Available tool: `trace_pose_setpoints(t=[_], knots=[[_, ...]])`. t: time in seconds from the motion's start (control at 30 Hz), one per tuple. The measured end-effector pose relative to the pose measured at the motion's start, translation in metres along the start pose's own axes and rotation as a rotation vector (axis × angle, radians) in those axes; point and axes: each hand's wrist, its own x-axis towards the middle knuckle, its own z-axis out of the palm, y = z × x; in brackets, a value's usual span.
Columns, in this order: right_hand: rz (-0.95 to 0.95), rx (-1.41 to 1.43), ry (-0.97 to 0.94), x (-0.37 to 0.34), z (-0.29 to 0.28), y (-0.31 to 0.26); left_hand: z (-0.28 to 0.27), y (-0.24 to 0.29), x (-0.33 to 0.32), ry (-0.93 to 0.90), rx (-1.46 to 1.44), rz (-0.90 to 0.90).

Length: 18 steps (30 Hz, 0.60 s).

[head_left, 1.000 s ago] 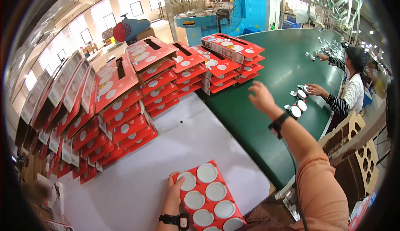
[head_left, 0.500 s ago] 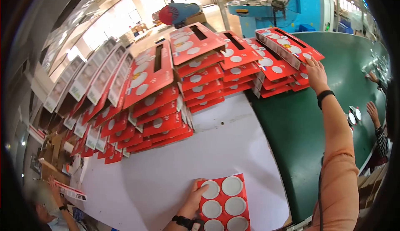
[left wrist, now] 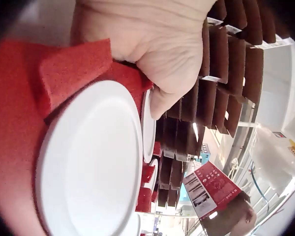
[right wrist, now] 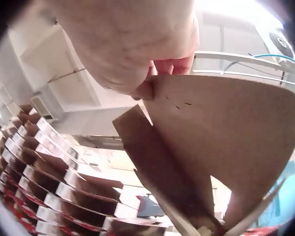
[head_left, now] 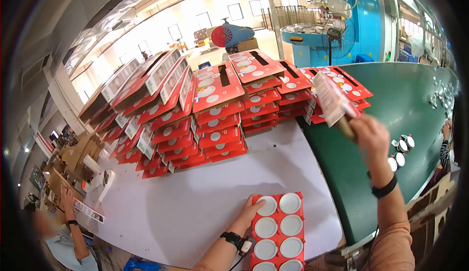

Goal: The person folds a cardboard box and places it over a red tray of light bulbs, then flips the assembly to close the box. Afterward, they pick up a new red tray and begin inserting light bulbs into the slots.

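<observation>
In the head view my right hand (head_left: 372,141) grips a red and white carton sleeve (head_left: 334,100) by its edge, raised over the green surface. The right wrist view shows the sleeve's brown inner side (right wrist: 221,128), pinched between thumb and fingers of my hand (right wrist: 132,44). My left hand (head_left: 246,217) holds the upper left edge of a red tray (head_left: 279,237) with several round white lids (head_left: 291,225). In the left wrist view, my left thumb lies by a white lid (left wrist: 91,162) on the red tray (left wrist: 14,123).
Stacked red cartons (head_left: 217,87) stand along the back of the white table (head_left: 195,197). The green surface (head_left: 337,173) at the right carries several white-lidded cups (head_left: 400,158). Another person's hand (head_left: 67,200) is at the far left, and a further person at the right edge.
My right hand has reached to the right-hand stack, taken a carton sleeve and drawn it toward me. My left hand still holds the tray; the head view has turned.
</observation>
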Motion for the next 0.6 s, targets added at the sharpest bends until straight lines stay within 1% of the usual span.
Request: trace_pose_setpoints(t=[0.03,0.07,0.13,0.17,0.2,0.23,0.27,0.3,0.33,0.37,0.4,0.43,0.5,0.53,0.57,0.6], knots=[[-0.052,0.013,-0.041,-0.004,-0.008,-0.025,0.001,0.001,-0.004,-0.005,-0.011,0.001],[0.019,0.167,-0.115,-0.004,-0.017,-0.054,0.003,0.003,-0.008,-0.018,0.015,0.034],[0.022,0.191,-0.290,-0.010,-0.018,-0.092,0.006,0.004,-0.015,-0.042,0.037,0.063],[-0.021,0.254,-0.387,-0.020,-0.006,-0.100,0.006,0.003,-0.020,-0.031,0.021,0.042],[-0.094,0.210,-0.473,-0.031,0.006,-0.109,0.004,0.007,-0.023,-0.019,0.008,0.026],[-0.053,0.308,-0.492,-0.042,0.025,-0.120,0.002,0.011,-0.026,0.006,0.087,0.046],[-0.054,0.193,-0.585,-0.045,0.035,-0.131,0.001,0.011,-0.030,0.024,0.163,0.045],[-0.064,0.168,-0.610,-0.060,0.065,-0.132,0.001,0.011,-0.032,0.017,0.123,0.034],[-0.138,0.202,-0.749,-0.057,0.075,-0.131,0.003,0.012,-0.038,-0.034,-0.008,0.025],[0.170,0.426,-0.751,-0.056,0.082,-0.138,0.006,0.021,-0.047,-0.071,-0.020,0.003],[0.282,0.550,-0.769,-0.054,0.095,-0.142,0.005,0.023,-0.046,-0.095,-0.039,-0.012],[0.268,0.642,-0.833,-0.054,0.104,-0.143,0.005,0.021,-0.045,-0.092,-0.049,-0.013],[0.289,0.707,-0.963,-0.060,0.121,-0.155,0.002,0.016,-0.033,-0.126,0.089,0.095],[0.277,0.707,-0.963,-0.062,0.129,-0.160,0.001,0.011,-0.028,-0.098,0.123,0.094],[0.221,0.714,-0.940,-0.069,0.136,-0.163,0.002,0.006,-0.027,-0.094,0.116,0.097],[0.168,0.719,-0.914,-0.077,0.144,-0.166,0.004,0.002,-0.027,-0.123,0.062,0.062]])
